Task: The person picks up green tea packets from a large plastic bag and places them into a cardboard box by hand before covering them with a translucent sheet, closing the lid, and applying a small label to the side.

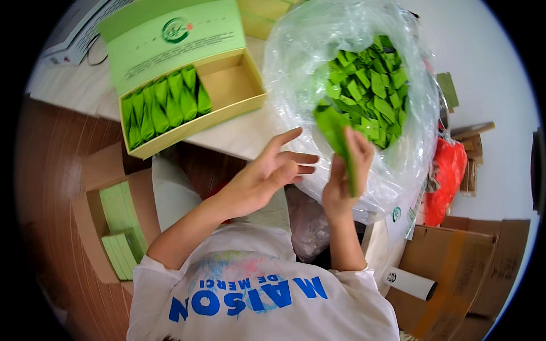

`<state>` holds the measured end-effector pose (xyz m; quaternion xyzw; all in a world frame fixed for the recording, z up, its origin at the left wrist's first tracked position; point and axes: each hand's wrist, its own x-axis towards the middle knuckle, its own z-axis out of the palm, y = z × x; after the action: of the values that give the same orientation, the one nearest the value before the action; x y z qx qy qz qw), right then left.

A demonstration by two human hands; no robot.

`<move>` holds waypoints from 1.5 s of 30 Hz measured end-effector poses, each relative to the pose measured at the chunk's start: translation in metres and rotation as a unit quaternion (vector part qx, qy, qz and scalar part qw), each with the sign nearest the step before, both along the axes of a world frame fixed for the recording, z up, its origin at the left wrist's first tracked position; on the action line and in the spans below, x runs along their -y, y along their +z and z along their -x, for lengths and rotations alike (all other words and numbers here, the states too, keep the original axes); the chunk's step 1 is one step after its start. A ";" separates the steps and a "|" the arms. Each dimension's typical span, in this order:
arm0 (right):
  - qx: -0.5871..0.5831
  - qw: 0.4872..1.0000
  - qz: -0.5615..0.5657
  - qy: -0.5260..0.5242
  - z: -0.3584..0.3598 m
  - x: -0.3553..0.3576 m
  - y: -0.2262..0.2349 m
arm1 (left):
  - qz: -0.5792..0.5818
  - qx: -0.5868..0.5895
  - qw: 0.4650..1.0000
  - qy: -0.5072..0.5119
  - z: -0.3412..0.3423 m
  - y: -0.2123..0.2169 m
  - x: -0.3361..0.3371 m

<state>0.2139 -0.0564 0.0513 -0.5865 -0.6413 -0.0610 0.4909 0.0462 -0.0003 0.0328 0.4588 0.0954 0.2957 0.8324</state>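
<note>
Over the clear plastic bag [296, 62] of green sachets, the right hand [340, 176] pinches 1 green sachet [336, 132], fingers clamped on its lower half. Left hand [267, 170] hovers just beside it, fingers spread apart, holding nothing. Risk as I judge it: the slim sachet could slip or crease in that pinch, or get set askew against the row of upright sachets [162, 105] in the open yellow-green box [230, 85], leaving the row uneven.
</note>
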 end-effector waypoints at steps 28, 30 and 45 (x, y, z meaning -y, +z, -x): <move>-0.092 0.952 0.285 -0.070 -0.017 0.003 0.015 | 0.117 -0.017 0.974 0.192 0.012 -0.031 -0.009; -0.063 0.951 0.300 0.022 0.007 0.002 0.017 | 0.079 -0.002 0.971 0.225 -0.005 -0.034 -0.010; 0.286 0.938 0.124 -0.151 -0.126 -0.079 0.016 | 0.161 0.039 0.978 0.129 0.010 -0.024 -0.008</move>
<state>0.3401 0.0230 0.0672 -0.6902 -0.6612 -0.2196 0.1954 0.0361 0.0081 0.0087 0.2903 0.1675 0.3990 0.8535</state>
